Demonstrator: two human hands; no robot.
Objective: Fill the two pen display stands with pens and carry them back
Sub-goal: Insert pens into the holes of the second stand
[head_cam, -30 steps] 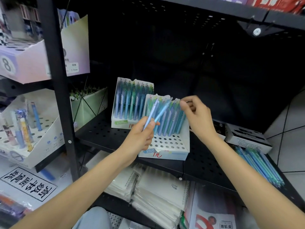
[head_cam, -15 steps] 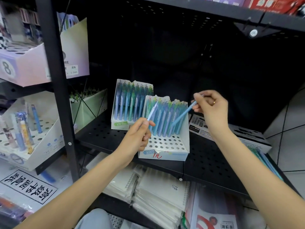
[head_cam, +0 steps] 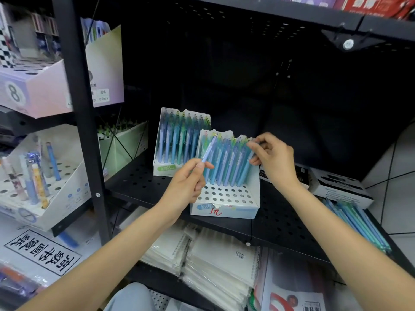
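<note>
Two white pen display stands sit on the black perforated shelf (head_cam: 280, 221). The rear stand (head_cam: 166, 168) is packed with blue and green pens. The front stand (head_cam: 226, 203) has pens in its back rows and bare holes in front. My left hand (head_cam: 186, 187) pinches one light blue pen (head_cam: 210, 149), tilted up over the front stand's left side. My right hand (head_cam: 272, 160) is at the stand's right end, fingers closed on the top of a blue pen (head_cam: 246, 169) standing in the back row.
A loose pile of blue and green pens (head_cam: 357, 223) lies at the shelf's right end, beside a black-and-white box (head_cam: 336, 189). A black upright post (head_cam: 76, 108) stands to the left, with other pen displays (head_cam: 42, 176) beyond it. Notebooks (head_cam: 213, 261) are stacked below.
My right hand took one of two pens from my left hand, swung it out to the right, and has now lowered it into the front stand's right end. My left hand keeps one pen.
</note>
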